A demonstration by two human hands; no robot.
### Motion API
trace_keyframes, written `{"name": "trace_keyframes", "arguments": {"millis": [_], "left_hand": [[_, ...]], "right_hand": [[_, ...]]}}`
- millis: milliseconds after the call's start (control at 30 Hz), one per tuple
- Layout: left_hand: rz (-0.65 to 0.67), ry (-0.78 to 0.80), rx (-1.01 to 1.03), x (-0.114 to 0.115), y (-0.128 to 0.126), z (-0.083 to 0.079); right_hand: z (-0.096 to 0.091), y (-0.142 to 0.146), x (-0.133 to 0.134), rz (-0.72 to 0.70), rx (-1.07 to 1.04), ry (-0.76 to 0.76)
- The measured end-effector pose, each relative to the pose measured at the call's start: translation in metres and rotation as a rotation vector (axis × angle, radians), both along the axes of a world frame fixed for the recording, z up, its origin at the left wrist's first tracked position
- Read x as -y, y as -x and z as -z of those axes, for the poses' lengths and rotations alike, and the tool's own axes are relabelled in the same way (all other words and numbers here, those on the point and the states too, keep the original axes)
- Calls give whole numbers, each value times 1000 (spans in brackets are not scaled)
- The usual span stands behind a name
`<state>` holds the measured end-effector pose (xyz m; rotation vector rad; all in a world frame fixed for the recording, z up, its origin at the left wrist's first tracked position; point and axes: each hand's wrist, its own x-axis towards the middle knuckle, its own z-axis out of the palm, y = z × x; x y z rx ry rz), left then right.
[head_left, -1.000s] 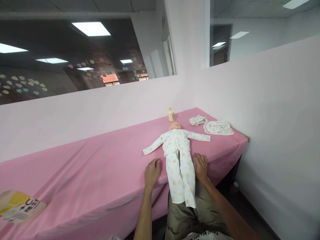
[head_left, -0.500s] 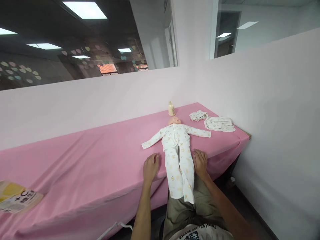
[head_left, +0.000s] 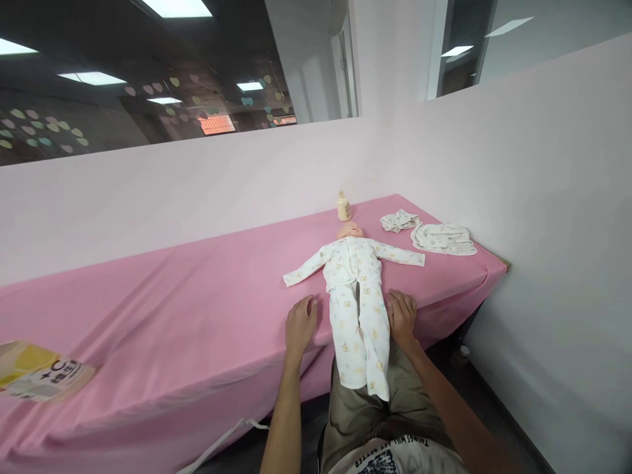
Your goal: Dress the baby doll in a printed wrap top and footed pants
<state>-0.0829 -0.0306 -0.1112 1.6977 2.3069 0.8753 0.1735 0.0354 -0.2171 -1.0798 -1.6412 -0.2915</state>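
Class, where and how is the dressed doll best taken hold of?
Probably around the torso, one palm from each side: the doll lies on its back, sleeves spread, leaving both flanks accessible. The left hand and right hand rest beside the trouser legs.

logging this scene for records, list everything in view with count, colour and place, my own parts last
tablecloth: 1, pink, across the middle
doll: 1, pinkish head, on the tablecloth
patterned top: 1, white, below the doll's head
patterned trousers: 1, white, over the front edge
bottle: 1, cream, behind the doll
cloth bundles: 2, white patterned, right end
package: 1, cream and yellow, left edge
cord: 1, white, front bottom
container: 1, white top, low right
windows: 2, dark and grey, top
heart stickers: many, pastel, left window
lights: several, white, in the windows
walls: 2, white, behind and right
left hand: 1, bare, left of the patterned trousers
right hand: 1, bare, right of them
own trousers: 1, olive, bottom
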Motion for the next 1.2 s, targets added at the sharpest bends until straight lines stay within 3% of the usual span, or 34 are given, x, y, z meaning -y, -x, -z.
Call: {"name": "trace_keyframes", "arguments": {"millis": [1200], "left_hand": [[11, -14, 68, 0, 4, 1]], "right_hand": [[-4, 2, 0, 32, 14, -64]]}}
